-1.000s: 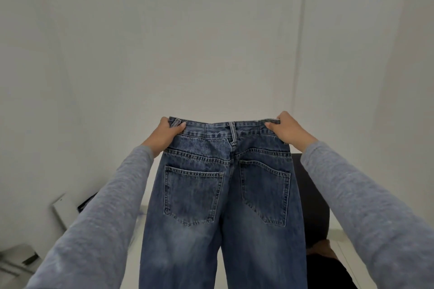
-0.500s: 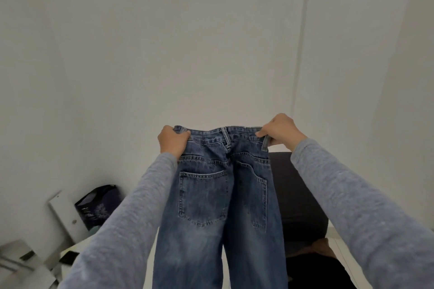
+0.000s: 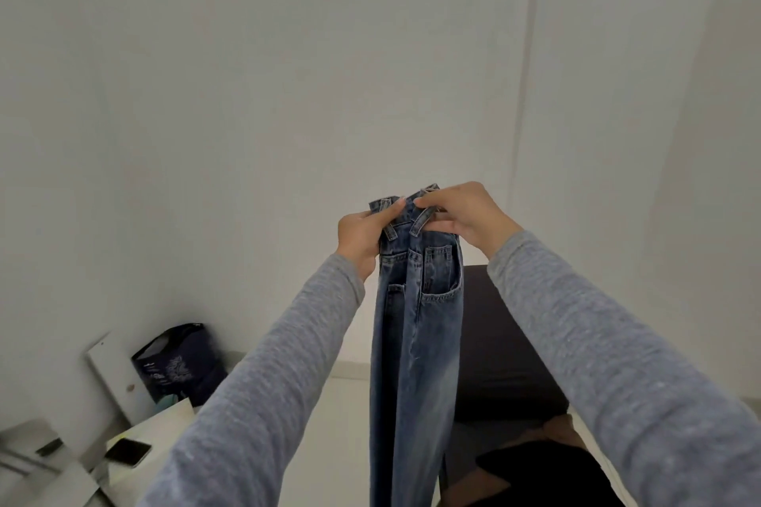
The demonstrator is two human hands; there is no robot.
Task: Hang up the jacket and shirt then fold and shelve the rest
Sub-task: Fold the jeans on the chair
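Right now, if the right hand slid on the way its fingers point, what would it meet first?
Probably the left hand: the right hand points leftward along the jeans waistband, and the two hands look nearly touching.

the jeans (image 3: 416,321) hang down the middle from the left hand (image 3: 362,235) and the right hand (image 3: 461,214), which meet at the waistband, with a seat (image 3: 506,342) behind them to the right, and at the left a bag (image 3: 177,362) by the wall, a board (image 3: 109,366) just left of it, and a phone (image 3: 127,451) on a low table (image 3: 164,422) in front.
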